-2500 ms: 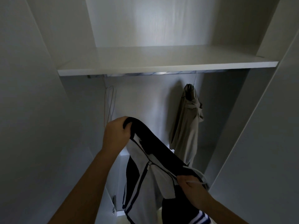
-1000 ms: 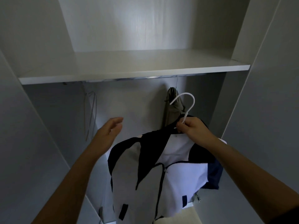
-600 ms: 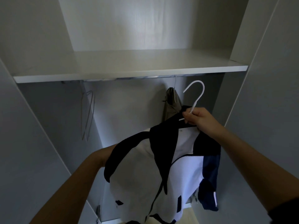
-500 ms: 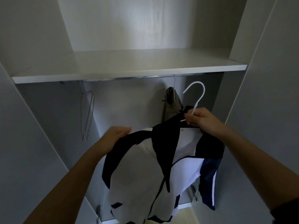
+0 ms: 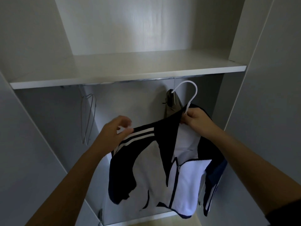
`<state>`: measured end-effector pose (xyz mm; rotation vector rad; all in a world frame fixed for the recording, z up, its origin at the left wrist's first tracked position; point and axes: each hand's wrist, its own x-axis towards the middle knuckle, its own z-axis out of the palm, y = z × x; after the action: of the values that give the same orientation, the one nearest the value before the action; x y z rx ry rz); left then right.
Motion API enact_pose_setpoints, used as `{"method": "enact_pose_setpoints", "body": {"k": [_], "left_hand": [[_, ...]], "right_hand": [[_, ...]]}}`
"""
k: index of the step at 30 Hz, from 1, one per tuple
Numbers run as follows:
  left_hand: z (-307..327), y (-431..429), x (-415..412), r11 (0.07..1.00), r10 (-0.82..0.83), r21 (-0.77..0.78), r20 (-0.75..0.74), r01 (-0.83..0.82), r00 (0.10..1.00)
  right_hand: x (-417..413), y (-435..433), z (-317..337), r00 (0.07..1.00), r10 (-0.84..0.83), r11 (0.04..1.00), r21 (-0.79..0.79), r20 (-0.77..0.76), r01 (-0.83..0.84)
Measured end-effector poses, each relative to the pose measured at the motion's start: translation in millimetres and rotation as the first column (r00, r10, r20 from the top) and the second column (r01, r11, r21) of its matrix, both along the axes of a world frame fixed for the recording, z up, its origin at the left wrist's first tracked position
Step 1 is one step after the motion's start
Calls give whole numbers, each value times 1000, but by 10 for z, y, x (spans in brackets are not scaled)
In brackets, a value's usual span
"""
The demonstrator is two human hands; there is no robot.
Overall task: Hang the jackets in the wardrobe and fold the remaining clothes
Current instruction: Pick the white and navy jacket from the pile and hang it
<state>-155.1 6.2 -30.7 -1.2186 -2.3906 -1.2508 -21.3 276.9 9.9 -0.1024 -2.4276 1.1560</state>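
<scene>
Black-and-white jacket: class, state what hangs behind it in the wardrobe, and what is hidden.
An olive garment hangs from the rail behind the jacket; only its top shows. The jacket and the right hand, pinching the white hanger, cover the rest.

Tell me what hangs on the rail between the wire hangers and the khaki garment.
Nothing: in the head view the rail is bare between the wire hangers and the khaki garment.

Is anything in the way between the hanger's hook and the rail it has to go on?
Nothing visible. The hanger hook held by the right hand is just below the rail, with open space above it. A tan jacket hangs close on its left.
</scene>
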Motion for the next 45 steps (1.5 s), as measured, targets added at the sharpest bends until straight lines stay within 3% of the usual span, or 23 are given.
{"method": "enact_pose_setpoints", "body": {"k": [2, 5, 9, 15, 21, 29, 36, 41, 45], "left_hand": [[-95, 49, -6, 991, -8, -137, -52, 1, 999], [-241, 165, -86, 976, 129, -163, -95, -143, 987], [-344, 328, -232, 952, 181, -243, -41, -185, 983], [-548, 532, -656, 943, 233, -208, -139, -259, 962], [-1059, 752, -1382, 936, 201, -273, -103, -222, 974], [-1048, 1117, -2236, 961, 240, -146, 9, -236, 971], [-679, 1319, -2709, 957, 245, -113, -179, -267, 953], [-542, 1472, -2937, 939, 242, -213, -147, -269, 959], [-756, 1534, -2961, 926, 221, -296, -81, -236, 972]], "right_hand": [[-42, -8, 7, 999, -9, 999, 48, 47, 7], [-151, -87, -27, 977, 24, 995, 87, 211, -43], [-378, -199, -74, 937, 106, 994, -57, 332, -92], [-1010, -174, -193, 903, 100, 961, -277, 419, 23], [-1749, -108, -674, 837, 79, 935, -330, 542, 126], [-2679, -47, -598, 846, -18, 918, -326, 532, 225], [-2994, 289, -146, 914, -102, 943, -255, 392, 214], [-3235, 421, -87, 914, -133, 954, -201, 384, 223], [-3311, 532, -370, 889, -163, 979, -40, 428, 199]]}}
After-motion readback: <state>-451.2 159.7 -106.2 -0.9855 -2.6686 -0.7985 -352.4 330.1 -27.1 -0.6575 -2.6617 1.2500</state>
